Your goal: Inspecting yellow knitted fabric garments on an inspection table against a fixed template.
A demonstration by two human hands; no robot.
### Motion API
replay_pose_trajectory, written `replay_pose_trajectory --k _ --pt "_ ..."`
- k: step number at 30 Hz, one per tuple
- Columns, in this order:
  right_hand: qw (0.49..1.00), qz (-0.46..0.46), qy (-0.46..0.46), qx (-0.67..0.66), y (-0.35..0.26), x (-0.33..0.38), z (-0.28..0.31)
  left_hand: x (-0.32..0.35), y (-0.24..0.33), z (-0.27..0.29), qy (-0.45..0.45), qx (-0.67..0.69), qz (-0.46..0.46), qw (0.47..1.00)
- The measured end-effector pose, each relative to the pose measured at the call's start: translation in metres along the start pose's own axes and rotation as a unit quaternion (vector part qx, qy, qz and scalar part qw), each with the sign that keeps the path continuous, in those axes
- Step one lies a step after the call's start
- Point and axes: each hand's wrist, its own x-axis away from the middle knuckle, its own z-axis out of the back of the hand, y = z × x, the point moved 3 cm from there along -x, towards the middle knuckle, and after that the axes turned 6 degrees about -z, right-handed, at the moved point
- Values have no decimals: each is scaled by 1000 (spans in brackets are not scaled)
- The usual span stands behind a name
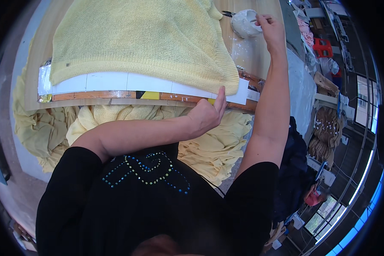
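Observation:
A pale yellow knitted garment (136,40) lies spread on the table, its ribbed hem toward me. Under the hem runs a white strip with dark division lines (106,81). My left hand (207,113) reaches across to the hem's right end, fingers stretched and their tips at its edge; the thumb is hard to make out. Farther off on the right, my right hand (271,32) is closed in a pinch at the mouth of a white, crusted pot (245,24). Something thin shows at the fingertips, too small to name. Beside the pot lies a small dark tool (228,14).
A wooden bar (102,94) with tape patches edges the table. Piles of yellow knitwear (217,143) hang or lie below it, also at the left (45,132). Clear plastic sheeting (301,85) covers something right of my right arm. A red stool (323,48) stands farther right.

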Motion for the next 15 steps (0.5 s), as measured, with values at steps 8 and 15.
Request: replay_pose_trajectory --k 8,15 --pt "970 -140 -78 -184 24 14 15 -2 6 -3 6 0 11 1000" --pt "824 -99 126 -543 3 99 60 -5 10 -2 25 2 10 1000"
